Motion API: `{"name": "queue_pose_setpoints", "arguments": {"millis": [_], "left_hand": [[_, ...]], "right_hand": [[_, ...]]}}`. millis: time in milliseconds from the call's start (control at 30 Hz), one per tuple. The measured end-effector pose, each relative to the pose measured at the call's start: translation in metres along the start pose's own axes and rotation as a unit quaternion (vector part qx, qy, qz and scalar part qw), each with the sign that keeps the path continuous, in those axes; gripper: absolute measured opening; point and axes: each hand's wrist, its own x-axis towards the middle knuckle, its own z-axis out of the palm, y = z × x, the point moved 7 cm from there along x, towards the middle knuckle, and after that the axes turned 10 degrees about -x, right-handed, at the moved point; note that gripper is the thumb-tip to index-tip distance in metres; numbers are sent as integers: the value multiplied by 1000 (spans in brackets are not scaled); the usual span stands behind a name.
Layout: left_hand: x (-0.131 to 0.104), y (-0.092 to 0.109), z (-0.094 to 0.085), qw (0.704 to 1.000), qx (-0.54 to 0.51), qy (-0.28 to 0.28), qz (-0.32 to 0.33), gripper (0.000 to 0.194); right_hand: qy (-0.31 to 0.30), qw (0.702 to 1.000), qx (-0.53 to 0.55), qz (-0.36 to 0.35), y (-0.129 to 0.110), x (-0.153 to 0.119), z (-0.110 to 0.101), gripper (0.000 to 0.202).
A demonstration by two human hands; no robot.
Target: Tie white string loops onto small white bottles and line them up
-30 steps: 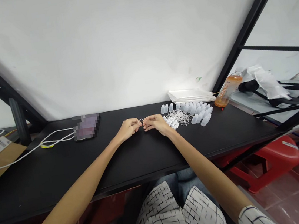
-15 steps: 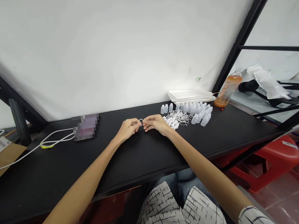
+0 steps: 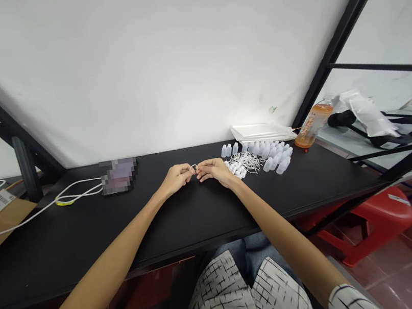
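My left hand (image 3: 177, 177) and my right hand (image 3: 212, 171) meet above the black table, fingertips almost touching. Between them a thin white cord loop (image 3: 193, 167) arches up, and both hands pinch it between thumb and forefinger. Whatever sits at the cord's ends is hidden by the fingers. Just right of my right hand lies a heap of white cords (image 3: 246, 163) with small white end pieces (image 3: 237, 169). Beyond and beside the heap are several translucent whitish tag-shaped pieces (image 3: 284, 163), laid out in rows.
A stack of white sheets (image 3: 262, 131) lies against the wall. An orange-labelled bottle (image 3: 313, 124) leans at the right by the black frame. A blurred phone (image 3: 120, 176), a white cable (image 3: 78, 182) and a cardboard parcel (image 3: 3, 221) are on the left. A red stool (image 3: 386, 220) stands below.
Both hands stay in nearly the same place. The cord loop between the fingertips has drawn slightly smaller, with the right fingertips a touch closer to the left.
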Motion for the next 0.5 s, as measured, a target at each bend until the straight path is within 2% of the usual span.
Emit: {"name": "queue_pose_setpoints", "arguments": {"millis": [200,500], "left_hand": [[1,-2,0,1000,-4,-4,2,29],[1,-3,-1,1000,-3,-4,-3,22]], "right_hand": [[10,1000,4,-11,-3,-1,0,27],[42,998,5,-39,-3,2,-7,30]]}}
